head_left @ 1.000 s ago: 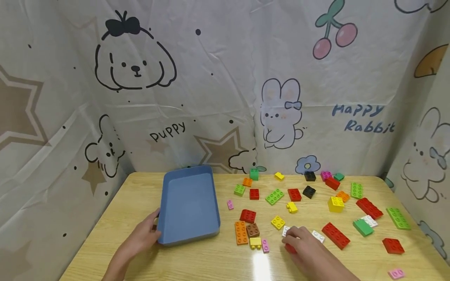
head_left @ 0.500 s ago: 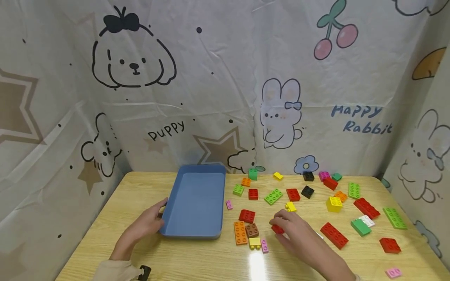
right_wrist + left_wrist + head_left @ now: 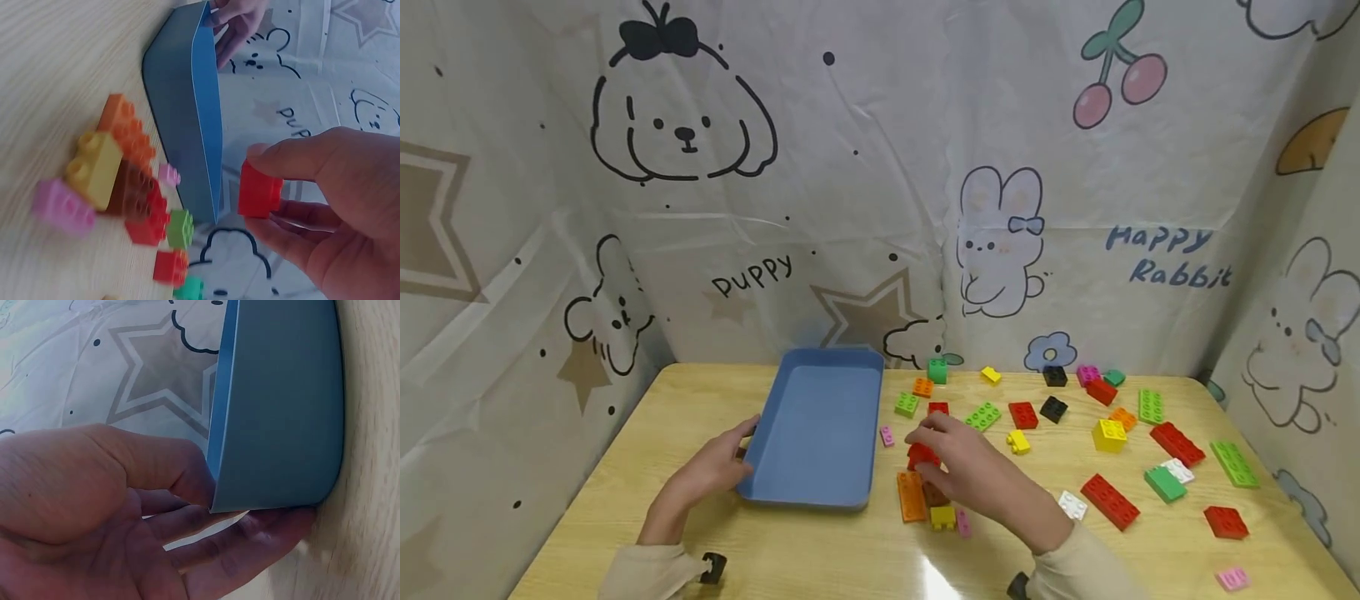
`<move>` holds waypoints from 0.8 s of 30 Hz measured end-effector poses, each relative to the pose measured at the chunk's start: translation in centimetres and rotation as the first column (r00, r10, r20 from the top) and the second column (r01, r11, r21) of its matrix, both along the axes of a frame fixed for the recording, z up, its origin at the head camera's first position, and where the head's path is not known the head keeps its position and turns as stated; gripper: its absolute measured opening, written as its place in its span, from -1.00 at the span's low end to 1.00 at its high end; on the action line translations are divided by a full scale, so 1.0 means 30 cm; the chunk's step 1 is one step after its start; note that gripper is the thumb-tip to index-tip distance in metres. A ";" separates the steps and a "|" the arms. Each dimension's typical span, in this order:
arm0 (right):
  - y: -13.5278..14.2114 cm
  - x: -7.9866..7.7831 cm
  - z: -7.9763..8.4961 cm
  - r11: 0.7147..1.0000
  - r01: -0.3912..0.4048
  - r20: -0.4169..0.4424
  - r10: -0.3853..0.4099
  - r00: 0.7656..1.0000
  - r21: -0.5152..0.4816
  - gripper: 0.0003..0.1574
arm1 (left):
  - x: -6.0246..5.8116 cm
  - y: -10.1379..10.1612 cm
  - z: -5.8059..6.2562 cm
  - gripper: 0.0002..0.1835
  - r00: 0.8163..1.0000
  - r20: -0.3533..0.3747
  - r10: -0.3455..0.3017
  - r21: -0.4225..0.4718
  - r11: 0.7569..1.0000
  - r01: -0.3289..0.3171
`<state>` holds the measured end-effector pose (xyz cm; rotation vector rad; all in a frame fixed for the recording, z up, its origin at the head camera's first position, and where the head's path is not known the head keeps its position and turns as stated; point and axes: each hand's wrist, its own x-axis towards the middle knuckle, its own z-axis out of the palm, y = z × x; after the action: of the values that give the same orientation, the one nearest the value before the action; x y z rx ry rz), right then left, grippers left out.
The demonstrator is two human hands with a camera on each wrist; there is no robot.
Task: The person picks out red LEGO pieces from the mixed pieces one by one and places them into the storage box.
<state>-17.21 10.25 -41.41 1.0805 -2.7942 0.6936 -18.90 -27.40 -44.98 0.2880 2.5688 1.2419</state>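
The blue tray (image 3: 820,433) lies on the left half of the table. My left hand (image 3: 715,467) grips its left side near the front corner. In the left wrist view the thumb (image 3: 181,465) hooks over the rim and the fingers lie against the outer wall. My right hand (image 3: 966,467) pinches a red toy brick (image 3: 259,190) between thumb and fingertips, raised above the loose bricks right of the tray. Below it in the right wrist view are an orange brick (image 3: 125,128), a yellow brick (image 3: 95,169), a brown brick (image 3: 129,190) and a pink brick (image 3: 62,205).
Several loose bricks cover the right half of the wooden table (image 3: 625,467), among them a long red brick (image 3: 1110,502), a white brick (image 3: 1072,505) and a black brick (image 3: 1054,409). A patterned cloth (image 3: 865,200) hangs behind and at both sides.
My right hand has carried the red brick up and left, toward the tray. Early on, the tray turned and shifted right with my left hand still on it.
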 end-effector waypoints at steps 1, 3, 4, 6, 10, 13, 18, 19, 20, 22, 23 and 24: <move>-0.018 -0.007 -0.001 1.000 -0.011 -0.001 0.011 1.000 0.002 -0.68 | 0.004 0.000 -0.004 -0.14 1.000 0.008 0.006 -0.001 1.000 -0.006; -0.053 -0.019 -0.004 1.000 -0.027 0.003 0.027 1.000 0.009 -0.66 | 0.012 -0.001 -0.007 -0.14 1.000 0.018 0.016 -0.007 1.000 -0.016; -0.070 -0.025 -0.006 0.999 -0.032 0.004 0.032 0.999 0.011 -0.65 | 0.015 -0.001 -0.007 -0.13 1.000 0.017 0.019 -0.011 1.000 -0.019; -0.104 -0.036 -0.008 0.999 -0.041 0.001 0.041 0.999 0.006 -0.64 | 0.018 -0.002 -0.003 -0.13 1.000 0.006 0.016 -0.021 1.000 -0.016; -0.168 -0.062 -0.017 0.996 -0.090 -0.058 0.088 0.994 -0.029 -0.66 | 0.017 0.001 0.009 -0.14 1.000 -0.009 -0.014 -0.013 1.000 0.014; -0.217 -0.086 -0.028 0.991 -0.130 -0.148 0.124 0.981 -0.030 -0.67 | 0.012 0.010 0.017 -0.15 0.999 -0.021 -0.030 -0.009 1.000 0.030; -0.303 -0.108 -0.051 0.986 -0.166 -0.186 0.163 0.969 -0.002 -0.66 | 0.014 0.011 0.019 -0.15 0.999 -0.036 -0.020 -0.041 0.999 0.018; -0.319 -0.110 -0.053 0.985 -0.170 -0.176 0.168 0.970 0.004 -0.65 | 0.016 0.010 0.018 -0.15 0.999 -0.039 -0.017 -0.051 0.999 0.015; -0.335 -0.112 -0.054 0.984 -0.176 -0.171 0.176 0.970 0.012 -0.65 | 0.018 0.010 0.018 -0.15 0.999 -0.035 -0.009 -0.055 0.998 0.007; -0.364 -0.117 -0.054 0.983 -0.179 -0.158 0.181 0.971 0.027 -0.65 | 0.021 0.011 0.020 -0.15 0.999 -0.035 0.001 -0.060 0.998 -0.003; -0.378 -0.119 -0.053 0.983 -0.181 -0.156 0.184 0.971 0.034 -0.64 | 0.021 0.012 0.020 -0.15 0.999 -0.037 0.001 -0.060 0.998 -0.003; -0.392 -0.122 -0.053 0.982 -0.183 -0.155 0.187 0.970 0.041 -0.64 | 0.020 0.013 0.021 -0.16 0.999 -0.043 0.000 -0.061 0.998 -0.003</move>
<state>-20.88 -1.52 -43.00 1.3506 -2.5996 0.5595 -18.31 -27.00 -44.35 0.3032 2.6376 1.1676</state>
